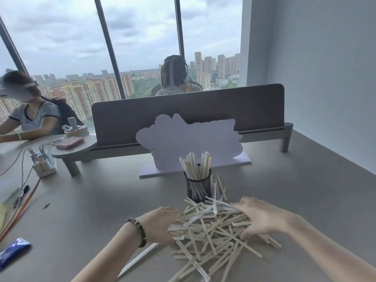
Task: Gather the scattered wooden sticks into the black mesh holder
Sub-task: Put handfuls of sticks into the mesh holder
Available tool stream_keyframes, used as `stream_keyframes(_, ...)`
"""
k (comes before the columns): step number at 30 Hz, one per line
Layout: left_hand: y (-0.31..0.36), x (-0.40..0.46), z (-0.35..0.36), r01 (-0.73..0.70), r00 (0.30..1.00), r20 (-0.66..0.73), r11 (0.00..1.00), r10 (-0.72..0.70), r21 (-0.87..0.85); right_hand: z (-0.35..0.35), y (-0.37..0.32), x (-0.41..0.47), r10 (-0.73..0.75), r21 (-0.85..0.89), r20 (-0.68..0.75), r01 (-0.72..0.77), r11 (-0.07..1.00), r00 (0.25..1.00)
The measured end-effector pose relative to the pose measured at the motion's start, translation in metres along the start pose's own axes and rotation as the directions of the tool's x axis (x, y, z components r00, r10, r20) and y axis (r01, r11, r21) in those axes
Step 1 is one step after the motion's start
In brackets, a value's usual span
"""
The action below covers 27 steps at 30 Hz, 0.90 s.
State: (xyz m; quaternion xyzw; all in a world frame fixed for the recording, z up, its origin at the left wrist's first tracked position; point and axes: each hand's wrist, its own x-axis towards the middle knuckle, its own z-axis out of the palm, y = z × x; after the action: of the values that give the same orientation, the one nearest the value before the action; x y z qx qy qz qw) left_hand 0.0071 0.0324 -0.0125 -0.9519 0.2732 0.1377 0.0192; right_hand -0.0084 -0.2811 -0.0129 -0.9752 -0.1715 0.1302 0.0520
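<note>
Both my hands flank wooden sticks heaped on worktop: left hand and right hand spread, pressing pile. Black mesh holder just behind, part-filled. White cutout sign beyond; blue packet far left.

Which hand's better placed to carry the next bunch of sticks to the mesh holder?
Right, probably. The right hand lies on the stick pile with its fingertips reaching up toward the black mesh holder. The left hand presses the pile's left edge, lower and farther from the holder.
</note>
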Motion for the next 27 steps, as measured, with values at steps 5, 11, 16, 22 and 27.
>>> stream_keyframes(5,0.011,0.009,-0.002,0.014,0.999,-0.047,0.994,-0.009,0.108,-0.005,-0.002,0.007,-0.030,-0.004,-0.031,0.030,1.000,0.999)
stream_keyframes(11,0.010,0.014,0.000,0.071,0.993,-0.099,0.989,-0.058,0.130,-0.005,0.004,0.019,-0.023,0.026,-0.014,0.023,0.999,1.000)
stream_keyframes(16,0.001,0.015,0.000,0.114,0.989,-0.108,0.986,-0.102,0.120,-0.002,0.006,0.028,-0.016,-0.005,-0.072,0.015,1.000,0.997)
stream_keyframes(22,-0.006,0.011,-0.009,0.128,0.991,-0.047,0.989,-0.125,0.076,0.002,0.006,0.031,-0.030,-0.043,-0.126,0.024,0.999,0.992)
stream_keyframes(27,-0.008,0.005,-0.020,0.138,0.990,-0.005,0.989,-0.138,0.047,0.003,0.005,0.032,-0.001,-0.092,-0.154,-0.013,0.996,0.988)
